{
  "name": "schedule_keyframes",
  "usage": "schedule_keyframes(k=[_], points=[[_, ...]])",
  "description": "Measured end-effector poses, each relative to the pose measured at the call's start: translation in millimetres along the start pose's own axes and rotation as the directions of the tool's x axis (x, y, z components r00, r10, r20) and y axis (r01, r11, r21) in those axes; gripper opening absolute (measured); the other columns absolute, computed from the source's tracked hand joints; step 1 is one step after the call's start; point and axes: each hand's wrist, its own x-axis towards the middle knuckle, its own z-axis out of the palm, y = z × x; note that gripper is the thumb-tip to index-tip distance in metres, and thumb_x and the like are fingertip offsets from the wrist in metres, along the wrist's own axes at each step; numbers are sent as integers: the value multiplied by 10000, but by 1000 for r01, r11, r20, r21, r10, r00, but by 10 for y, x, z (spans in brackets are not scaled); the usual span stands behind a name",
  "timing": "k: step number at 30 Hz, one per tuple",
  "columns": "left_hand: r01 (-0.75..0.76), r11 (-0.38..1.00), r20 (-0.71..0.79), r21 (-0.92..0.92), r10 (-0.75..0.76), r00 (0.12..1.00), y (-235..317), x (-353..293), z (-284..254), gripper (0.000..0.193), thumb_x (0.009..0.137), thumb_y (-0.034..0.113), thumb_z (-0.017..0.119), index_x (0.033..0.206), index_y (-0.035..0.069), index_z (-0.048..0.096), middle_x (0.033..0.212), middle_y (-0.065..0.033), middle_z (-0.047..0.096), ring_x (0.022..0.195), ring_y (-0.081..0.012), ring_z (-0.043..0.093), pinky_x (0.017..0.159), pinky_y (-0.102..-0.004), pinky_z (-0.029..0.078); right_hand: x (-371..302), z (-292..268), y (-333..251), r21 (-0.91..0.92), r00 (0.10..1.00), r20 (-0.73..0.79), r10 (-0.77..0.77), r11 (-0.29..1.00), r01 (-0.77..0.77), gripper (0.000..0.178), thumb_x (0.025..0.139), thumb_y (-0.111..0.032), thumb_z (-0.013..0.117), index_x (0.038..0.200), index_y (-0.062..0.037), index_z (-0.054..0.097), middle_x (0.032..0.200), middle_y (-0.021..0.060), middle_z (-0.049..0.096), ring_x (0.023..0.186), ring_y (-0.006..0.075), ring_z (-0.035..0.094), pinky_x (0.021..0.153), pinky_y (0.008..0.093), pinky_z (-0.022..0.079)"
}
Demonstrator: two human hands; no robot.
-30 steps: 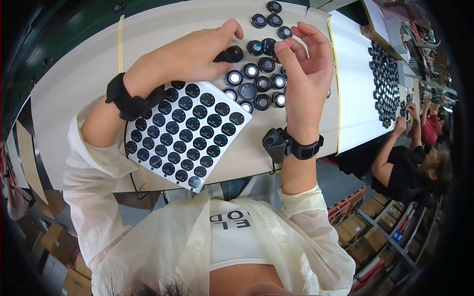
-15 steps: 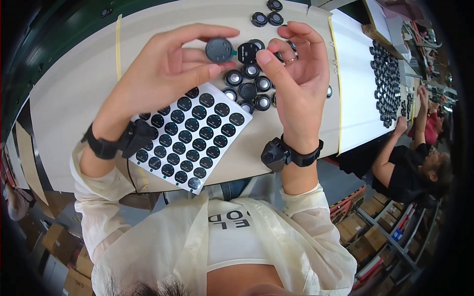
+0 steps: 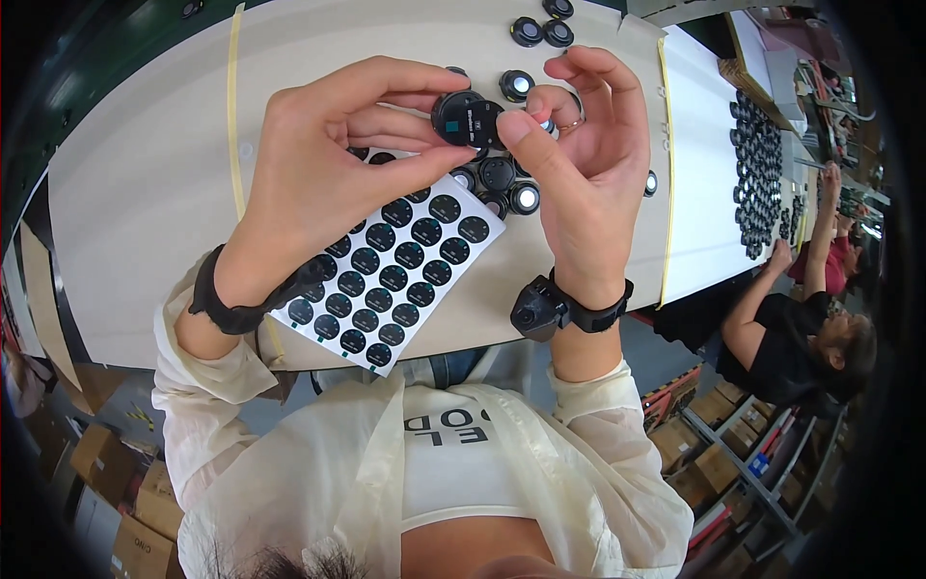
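Left hand (image 3: 323, 150) is gripping a black disc (image 3: 453, 102) by its rim, appearing just past the far end of the sticker sheet (image 3: 449, 229); the right hand (image 3: 590, 179) is pinching a round label (image 3: 485, 131) that is overlapping the disc. The disc is looking light, stiff and smooth, favouring a rim hold; the label is seeming thin, bendable, best held by its edge.

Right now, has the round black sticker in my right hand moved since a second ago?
Yes, leftward: the sticker sits farther from the long yellow tape strip at right.
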Motion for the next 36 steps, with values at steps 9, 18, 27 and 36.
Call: schedule_keyframes(k=[9, 18, 27, 36], points=[[-85, 996, -81, 23, 87, 993, -43, 8, 72, 341, 723, -58, 734, 1048, -34, 633, 902, -95, 698, 798, -146, 700, 741, -233, 553, -4, 1, 6, -59, 1000, -5, 8, 998, -8, 570, 716, 137, 693, 1206, 44, 417, 1121, 132, 438, 796, 98, 530, 712, 213, 527], [-62, 995, -86, 77, 68, 994, -62, -1, 70, 330, 718, -46, 743, 1032, -28, 644, 887, -96, 703, 781, -145, 701, 729, -228, 556, 10, -8, 32, -86, 1000, -20, 9, 996, -11, 564, 709, 130, 705, 1197, 36, 437, 1101, 122, 440, 746, 78, 510, 656, 185, 497], [-69, 997, -100, 45, 73, 992, -56, 14, 71, 339, 719, -39, 745, 1044, -22, 649, 843, -111, 704, 777, -149, 702, 720, -223, 557, 17, -24, 33, -60, 998, -35, 59, 996, -61, 562, 703, 106, 724, 1190, 26, 455, 1079, 111, 445, 702, 66, 493, 587, 170, 447], [-66, 995, -107, 78, 74, 991, -66, 7, 82, 334, 724, -39, 743, 1045, -32, 647, 861, -116, 704, 787, -160, 703, 725, -231, 563, -7, 8, 30, -137, 998, -55, 40, 989, -47, 539, 724, 110, 713, 1203, 26, 481, 1070, 81, 489, 686, 46, 450, 663, 166, 416]])
